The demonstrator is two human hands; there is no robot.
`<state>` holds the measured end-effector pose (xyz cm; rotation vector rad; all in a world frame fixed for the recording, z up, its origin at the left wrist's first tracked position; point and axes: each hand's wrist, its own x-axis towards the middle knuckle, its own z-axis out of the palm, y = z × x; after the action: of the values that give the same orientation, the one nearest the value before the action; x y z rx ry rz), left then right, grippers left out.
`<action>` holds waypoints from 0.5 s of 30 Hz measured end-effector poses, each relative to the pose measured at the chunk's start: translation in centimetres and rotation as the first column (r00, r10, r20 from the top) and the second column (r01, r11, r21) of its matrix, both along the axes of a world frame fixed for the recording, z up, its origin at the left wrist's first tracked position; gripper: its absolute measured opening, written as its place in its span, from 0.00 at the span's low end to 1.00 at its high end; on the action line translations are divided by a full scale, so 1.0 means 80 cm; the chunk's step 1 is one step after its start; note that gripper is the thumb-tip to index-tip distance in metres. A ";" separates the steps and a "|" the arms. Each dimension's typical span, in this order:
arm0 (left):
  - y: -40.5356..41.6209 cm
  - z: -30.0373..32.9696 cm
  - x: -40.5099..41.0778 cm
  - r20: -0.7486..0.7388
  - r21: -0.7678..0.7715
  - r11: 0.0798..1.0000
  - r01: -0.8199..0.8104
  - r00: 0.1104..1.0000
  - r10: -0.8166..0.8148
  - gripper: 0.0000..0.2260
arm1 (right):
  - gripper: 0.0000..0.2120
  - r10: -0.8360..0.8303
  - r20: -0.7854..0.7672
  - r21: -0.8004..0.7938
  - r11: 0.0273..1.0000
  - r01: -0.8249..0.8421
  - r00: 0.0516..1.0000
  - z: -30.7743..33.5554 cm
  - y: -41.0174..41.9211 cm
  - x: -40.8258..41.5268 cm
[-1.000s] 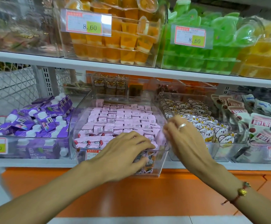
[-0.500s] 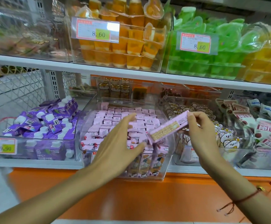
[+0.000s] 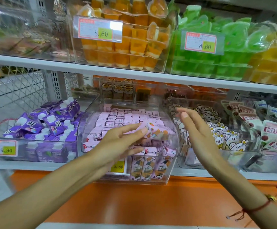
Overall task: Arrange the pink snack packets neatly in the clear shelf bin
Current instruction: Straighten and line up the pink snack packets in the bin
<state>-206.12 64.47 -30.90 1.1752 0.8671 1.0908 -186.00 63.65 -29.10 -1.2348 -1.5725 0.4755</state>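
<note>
Left hand [image 3: 118, 142]: fingers straight and spread, reaching over the front rim of the bin; the fingertips touch a loose pink packet [image 3: 157, 132]; grip wide, nothing clasped.
Right hand [image 3: 198, 131]: raised just right of the bin, fingers straight and close together, palm turned toward the left; grip wide, holding nothing.
Clear bin [image 3: 172, 161]: on the lower shelf, between a bin of purple cartons [image 3: 52, 123] and a bin of bear-print packets [image 3: 225, 136].
Pink packets [image 3: 123, 116]: in rows filling the back of the bin; more stand upright against the front wall.
Loose pink packet: lies tilted on top of the front rows, blurred.
Upper shelf [image 3: 101, 70]: bins of orange cups [image 3: 126, 45] and green cups [image 3: 217, 47].
Wrist: red string bracelet [image 3: 256, 207] on the right arm.
</note>
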 end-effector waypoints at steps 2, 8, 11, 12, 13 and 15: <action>-0.001 0.003 0.003 0.052 -0.088 0.996 0.030 0.998 -0.025 0.17 | 0.15 0.124 0.149 0.019 0.992 -0.128 0.981 -0.004 -0.007 -0.006; -0.004 0.008 0.008 -0.095 0.006 1.000 0.010 0.995 -0.009 0.12 | 0.22 0.091 0.498 0.104 0.981 -0.163 0.862 -0.009 -0.009 -0.016; 0.001 0.012 0.012 -0.085 0.059 0.998 0.009 0.996 -0.004 0.12 | 0.16 0.027 0.391 0.163 0.982 -0.098 0.920 0.002 -0.005 -0.003; 0.005 0.014 0.015 -0.136 0.135 0.991 -0.004 0.990 0.023 0.10 | 0.13 0.022 0.245 0.168 0.984 -0.065 0.969 0.005 -0.002 0.002; 0.011 0.015 0.019 -0.241 0.253 0.967 -0.008 0.968 0.071 0.07 | 0.11 0.014 0.076 0.165 0.986 -0.027 0.997 0.008 0.000 0.009; 0.022 0.013 0.032 -0.474 0.480 0.872 0.096 0.865 0.165 0.06 | 0.11 -0.018 -0.202 0.135 0.990 0.046 0.979 0.011 0.004 0.020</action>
<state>-203.56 66.27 -29.86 1.9430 1.0416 1.0818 -184.40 63.96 -28.21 -1.0696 -1.3886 0.4474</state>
